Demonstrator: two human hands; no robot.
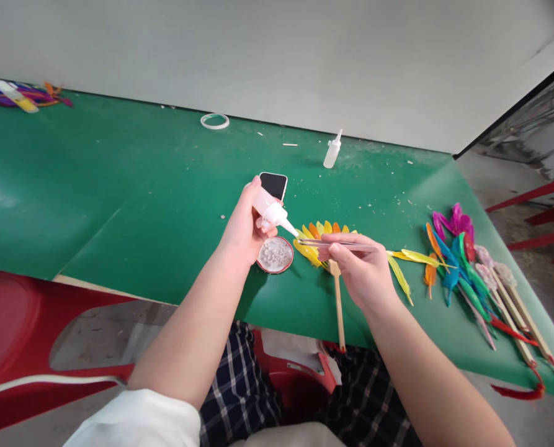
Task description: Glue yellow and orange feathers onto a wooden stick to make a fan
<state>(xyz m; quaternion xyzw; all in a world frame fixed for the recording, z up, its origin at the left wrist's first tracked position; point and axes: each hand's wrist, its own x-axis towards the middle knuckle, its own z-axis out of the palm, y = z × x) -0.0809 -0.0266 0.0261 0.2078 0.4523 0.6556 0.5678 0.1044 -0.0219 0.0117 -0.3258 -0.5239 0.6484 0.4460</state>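
My left hand is wrapped round a white glue bottle, its nozzle tilted down to the right. In my right hand is a pair of tweezers, pinched between thumb and fingers, its tips close to the nozzle's end. Whether the tips hold something is too small to tell. Below the bottle sits a round red-rimmed dish of small pale beads. A fan of yellow and orange feathers with a wooden handle lies under and beyond my right hand, partly hidden by it.
Behind my left hand lies a phone. Farther back are a white ring and a second bottle. Coloured feathers and wooden sticks lie at the right. More feathers and a bottle are at the far left.
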